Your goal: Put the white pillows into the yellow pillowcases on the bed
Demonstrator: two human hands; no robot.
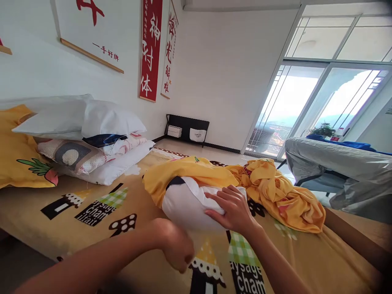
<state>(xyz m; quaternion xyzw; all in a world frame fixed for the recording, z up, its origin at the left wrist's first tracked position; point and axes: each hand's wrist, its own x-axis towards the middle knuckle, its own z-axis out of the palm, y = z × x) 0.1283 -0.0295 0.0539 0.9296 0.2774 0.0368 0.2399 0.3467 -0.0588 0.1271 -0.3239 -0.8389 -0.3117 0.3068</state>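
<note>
A white pillow (186, 208) lies on the bed, partly inside a yellow pillowcase (190, 167) that covers its far side. My right hand (231, 206) is closed on the pillow's right part, thumb towards me and fingers bent over the white fabric. Just in front of the pillow, my left hand (177, 245) is curled into a loose fist and slightly blurred; nothing shows in it. To the right, a crumpled heap of yellow cloth (272, 183) touches the pillowcase.
White and patterned pillows (113, 118) are stacked at the left beside a yellow pillow (18, 151). A printed tan sheet (101, 241) covers the bed. At the right stands a plastic-covered table (337, 159) with a chair (321, 183) beneath. A low black rack (183, 122) is by the wall.
</note>
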